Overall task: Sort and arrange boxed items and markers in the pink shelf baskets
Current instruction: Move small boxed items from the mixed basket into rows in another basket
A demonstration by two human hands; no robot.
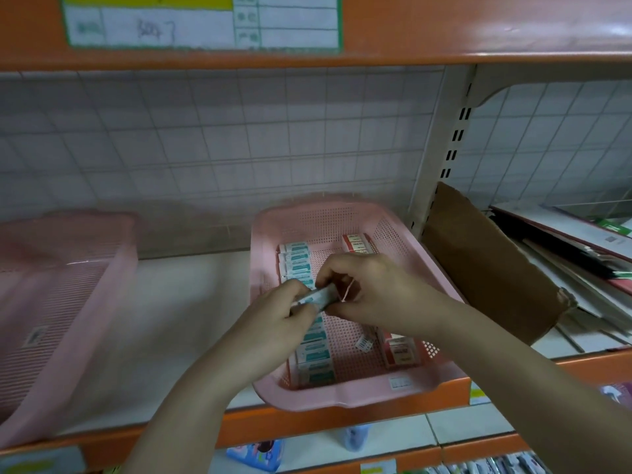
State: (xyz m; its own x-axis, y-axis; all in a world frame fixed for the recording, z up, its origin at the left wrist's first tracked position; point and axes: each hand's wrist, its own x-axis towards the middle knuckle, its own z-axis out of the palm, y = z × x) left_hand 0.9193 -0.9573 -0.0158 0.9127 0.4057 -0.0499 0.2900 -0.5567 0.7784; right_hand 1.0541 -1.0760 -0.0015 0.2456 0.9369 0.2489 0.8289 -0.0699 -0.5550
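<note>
Both hands meet over the middle pink basket (345,398) on the shelf (191,323). The left hand (273,323) and right hand (372,292) each curl their fingers around one small box (316,297), above the teal-labelled boxes (314,360) lining the basket's left side.

Store shelving, orange-edged, dim indoor light.
White shelf board (191,302) with orange front edge (307,425); orange upper shelf (444,32) carrying a paper label (201,22), handwriting blurred. White wire grid back panel (222,138) behind. Cream slotted upright post (441,148) at right. Brown cardboard sheet (485,265) leaning beside post. Lower shelf goods blurred.
</note>
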